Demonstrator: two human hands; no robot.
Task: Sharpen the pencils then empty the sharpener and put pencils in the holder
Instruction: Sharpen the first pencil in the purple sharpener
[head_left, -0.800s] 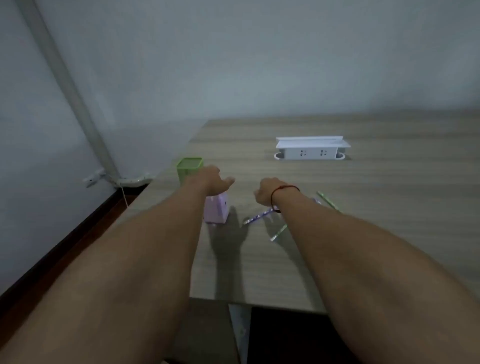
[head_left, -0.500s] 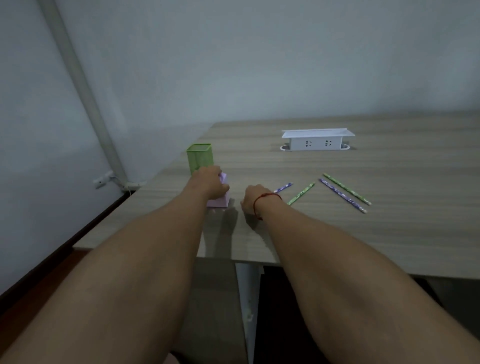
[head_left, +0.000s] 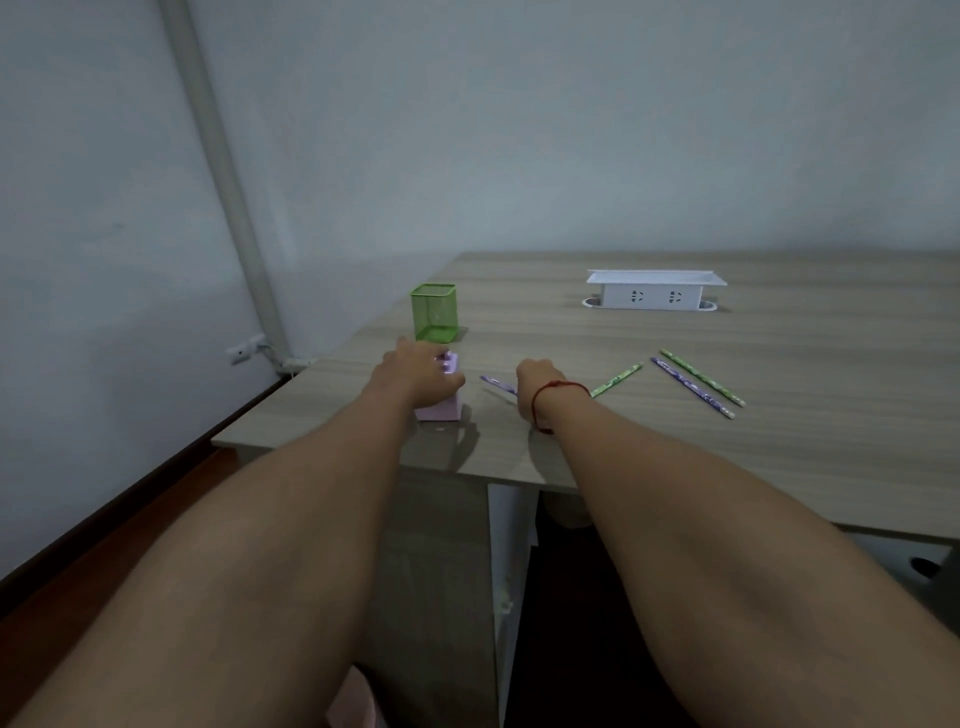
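A pink pencil sharpener (head_left: 441, 408) stands near the table's front left corner, and my left hand (head_left: 418, 376) grips it from above. Just right of it my right hand (head_left: 540, 382), a red string round its wrist, holds a purple pencil (head_left: 496, 384) whose end points left toward the sharpener. A green mesh holder (head_left: 434, 312) stands upright behind the sharpener. To the right lie three loose pencils: a green pencil (head_left: 618, 378) close to my wrist, a second purple pencil (head_left: 693, 387), and a second green pencil (head_left: 702, 376) beside it.
A white socket box (head_left: 652, 293) sits at the back of the wooden table (head_left: 805, 415). The table's front edge runs just under my forearms. A grey wall and a white pipe (head_left: 223, 171) stand to the left.
My right hand has lifted a purple pencil and turned its end toward the sharpener. My left hand stays on the sharpener. The camera has pulled back and tilted up.
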